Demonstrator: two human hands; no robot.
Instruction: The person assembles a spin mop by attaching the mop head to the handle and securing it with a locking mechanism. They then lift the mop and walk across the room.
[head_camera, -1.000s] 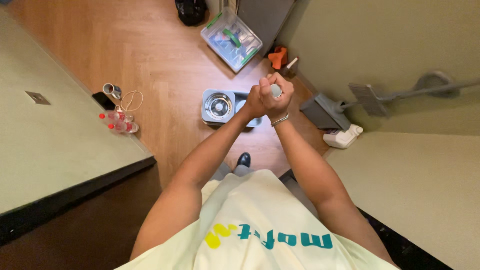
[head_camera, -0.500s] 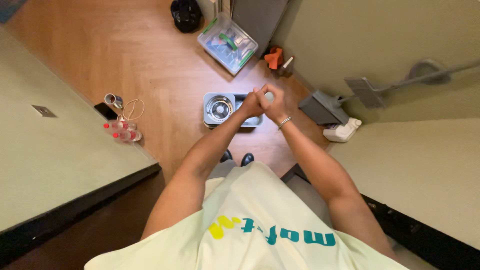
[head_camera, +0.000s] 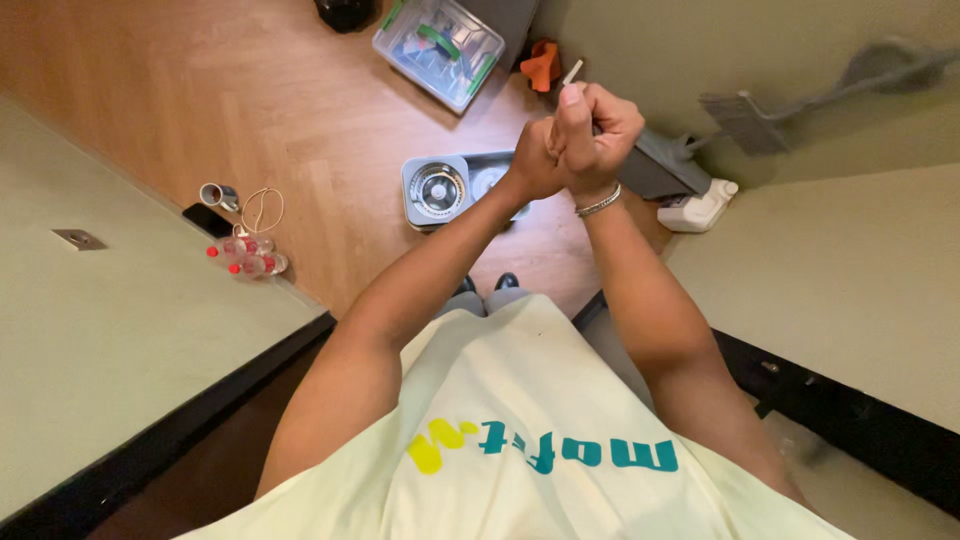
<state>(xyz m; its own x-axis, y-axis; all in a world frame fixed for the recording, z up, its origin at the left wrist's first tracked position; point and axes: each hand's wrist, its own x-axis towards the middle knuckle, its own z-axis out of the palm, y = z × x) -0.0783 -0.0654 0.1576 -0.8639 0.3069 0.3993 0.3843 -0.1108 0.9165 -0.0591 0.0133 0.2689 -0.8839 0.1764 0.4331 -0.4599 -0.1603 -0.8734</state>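
Pole: a slim pale pole, only its short tip visible, juts from the clasped fists out in front of the person's chest, above the mop bucket; the long axis slants up and away to the right, and what lies below the fists is hidden.
Right hand: the right hand, a thin silver bracelet at its wrist, is curled tight into a fist around the pole, thumb laid up along it.
Left hand: the left hand is pressed against the right one, fingers wrapped shut on the same pole just below.
Below the hands: a grey plastic mop bucket with a round metal spinner basket sits on the floor, and dark shoe tips show near it.
Floor: warm brown wooden planks, smooth, in a staggered pattern.
Far side: a clear plastic storage box with green latches, an orange cloth and a white plastic jug lie close to the wall.
Left side: small clear bottles with red caps, a metal cup and a dark phone cluster at the foot of a pale green wall.
Right side: a grey flat mop head leans on the matching pale green wall.
Clothing: a pale yellow cotton shirt.
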